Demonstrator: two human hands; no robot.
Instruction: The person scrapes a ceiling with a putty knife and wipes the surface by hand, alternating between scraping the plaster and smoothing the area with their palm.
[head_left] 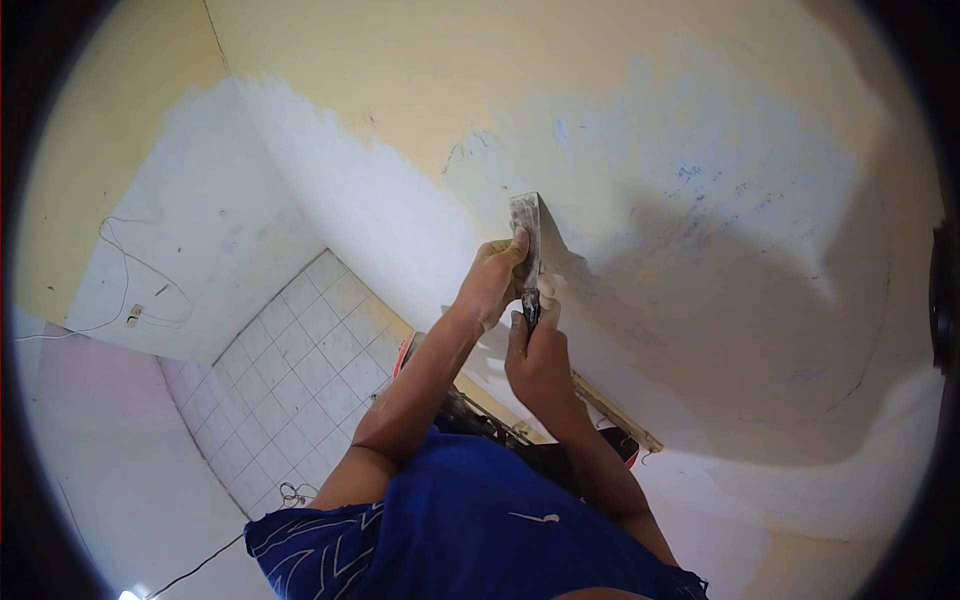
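Scraper (pixel 526 235): blade flat against the wall (pixel 700 150), upright, at the edge of a white filler patch on yellow paint. Left hand (pixel 495 280) wrapped around the blade's lower part, thumb pressing its face. Right hand (pixel 537 355) just below, closed round the dark handle. Both arms reach up from a blue shirt (pixel 470 530). Wall beside the blade shows grey-blue scuffs and shadow. Tiled floor (pixel 290 370) below left; loose wire (pixel 130 270) on the far wall.
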